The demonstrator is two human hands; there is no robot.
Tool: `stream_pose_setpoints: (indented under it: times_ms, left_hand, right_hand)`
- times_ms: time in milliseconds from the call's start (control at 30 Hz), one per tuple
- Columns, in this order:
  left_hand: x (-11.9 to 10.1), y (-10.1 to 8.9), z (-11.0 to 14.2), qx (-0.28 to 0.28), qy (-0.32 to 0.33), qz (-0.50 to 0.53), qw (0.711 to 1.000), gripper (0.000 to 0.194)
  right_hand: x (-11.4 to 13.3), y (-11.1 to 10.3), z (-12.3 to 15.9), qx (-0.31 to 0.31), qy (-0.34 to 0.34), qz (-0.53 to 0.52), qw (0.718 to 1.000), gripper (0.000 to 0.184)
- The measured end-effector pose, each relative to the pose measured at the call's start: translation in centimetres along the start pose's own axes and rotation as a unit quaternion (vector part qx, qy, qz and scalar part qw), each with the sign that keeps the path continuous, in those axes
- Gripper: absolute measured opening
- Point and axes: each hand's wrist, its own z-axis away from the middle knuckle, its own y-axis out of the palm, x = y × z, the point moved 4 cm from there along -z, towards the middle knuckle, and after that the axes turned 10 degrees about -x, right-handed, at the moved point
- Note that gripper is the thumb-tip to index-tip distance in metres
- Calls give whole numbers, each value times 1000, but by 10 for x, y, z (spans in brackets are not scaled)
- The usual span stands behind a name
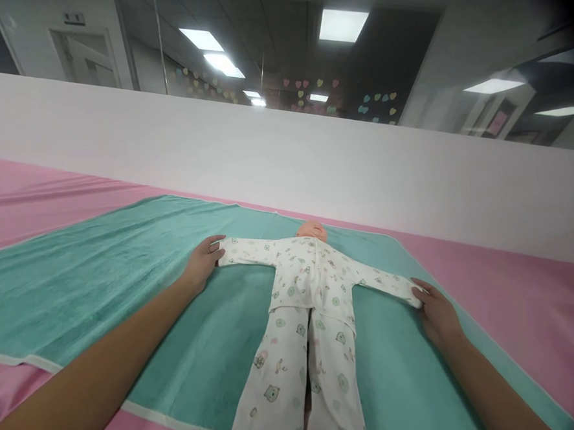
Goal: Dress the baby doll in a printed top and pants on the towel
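Observation:
A baby doll point(311, 230) lies on its back, its head toward the white wall. It wears a white printed top point(298, 273) and matching white trousers point(281, 371) with small bear patterns. Both sleeves are stretched out sideways. My left hand point(205, 262) grips the end of the left-side sleeve point(248, 251) between thumb and fingers. On the other side, my right hand point(436, 309) pinches the end of the right-side sleeve point(386, 282). The doll's hands are not visible. The trouser legs run out of the bottom of the view.
A teal towel point(100, 265) with a white edge lies under the doll, over a pink sheet point(516, 305). Behind stands a low white wall point(264, 158) topped by a glass pane point(277, 60) with heart-shaped stickers and reflected ceiling lights.

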Motion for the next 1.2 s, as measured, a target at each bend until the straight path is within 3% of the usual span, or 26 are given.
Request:
stream_pose_setpoints:
  times_ms: [333, 733, 1200]
  left_hand:
    - [5, -5, -7, -39, -14, -31, 999, 44]
    - [0, -9, -7, -80, -13, -29, 996, 56]
    - [7, -14, -14, -82, 24, -28, 996, 56]
  right_hand:
    - [1, -1, 1, -20, -11, 6, 1000, 41]
    - [-1, -6, -2, -100, -31, -20, 994, 39]
    - [-1, -12, -1, -140, -5, -29, 990, 42]
